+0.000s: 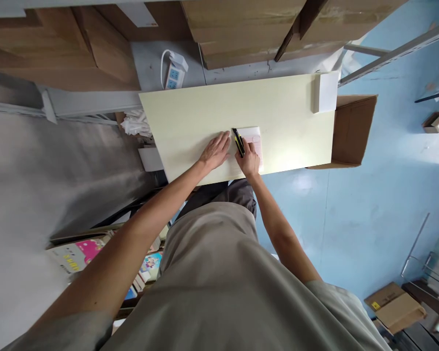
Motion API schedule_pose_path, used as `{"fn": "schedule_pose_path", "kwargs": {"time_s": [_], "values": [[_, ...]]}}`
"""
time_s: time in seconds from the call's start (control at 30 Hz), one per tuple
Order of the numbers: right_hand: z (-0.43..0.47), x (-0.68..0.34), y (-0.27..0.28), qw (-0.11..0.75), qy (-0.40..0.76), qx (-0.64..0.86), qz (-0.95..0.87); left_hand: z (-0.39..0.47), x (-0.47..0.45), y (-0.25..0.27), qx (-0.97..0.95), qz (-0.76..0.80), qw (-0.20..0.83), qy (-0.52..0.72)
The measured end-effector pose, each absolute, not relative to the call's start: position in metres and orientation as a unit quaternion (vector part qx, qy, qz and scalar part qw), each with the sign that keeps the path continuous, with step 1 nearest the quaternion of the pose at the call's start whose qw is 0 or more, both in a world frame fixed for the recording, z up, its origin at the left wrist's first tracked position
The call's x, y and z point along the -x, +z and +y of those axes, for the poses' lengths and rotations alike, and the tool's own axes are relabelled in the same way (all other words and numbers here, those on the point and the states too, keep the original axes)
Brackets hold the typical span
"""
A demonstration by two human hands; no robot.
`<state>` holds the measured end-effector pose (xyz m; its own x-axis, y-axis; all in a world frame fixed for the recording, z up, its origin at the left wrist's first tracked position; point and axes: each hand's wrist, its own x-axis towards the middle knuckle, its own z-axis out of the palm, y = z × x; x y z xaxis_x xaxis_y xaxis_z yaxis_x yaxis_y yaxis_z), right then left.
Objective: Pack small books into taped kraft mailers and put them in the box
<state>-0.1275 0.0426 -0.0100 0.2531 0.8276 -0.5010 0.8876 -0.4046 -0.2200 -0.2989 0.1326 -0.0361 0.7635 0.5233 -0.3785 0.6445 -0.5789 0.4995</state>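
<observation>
A pale yellow board (190,114) spreads out in front of me as a work surface. On it, near the front edge, lies a white pad of paper with pink print (255,139). My right hand (249,160) rests over this pad, fingers wrapped round a black and yellow utility knife (238,141). Whether its blade is out is too small to tell. Flat on the board to the left of the pad is my left hand (216,150), fingers stretched out and holding nothing.
A white box (326,92) stands at the board's far right corner, with an open cardboard box (354,131) beyond the right edge. Behind the board are a power strip (174,75) and large cartons (241,29). Books (78,256) stand low at left.
</observation>
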Motion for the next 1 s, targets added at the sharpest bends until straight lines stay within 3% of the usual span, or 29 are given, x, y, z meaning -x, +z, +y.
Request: {"fn": "schedule_pose_path", "kwargs": {"time_s": [0.47, 1.0], "values": [[0.042, 0.132, -0.010, 0.012, -0.301, -0.808, 0.507, 0.129, 0.297, -0.038, -0.883, 0.335, 0.316, -0.090], [0.030, 0.141, -0.001, 0.084, -0.309, -0.793, 0.518, 0.129, 0.291, -0.024, -0.876, 0.340, 0.322, -0.112]]}}
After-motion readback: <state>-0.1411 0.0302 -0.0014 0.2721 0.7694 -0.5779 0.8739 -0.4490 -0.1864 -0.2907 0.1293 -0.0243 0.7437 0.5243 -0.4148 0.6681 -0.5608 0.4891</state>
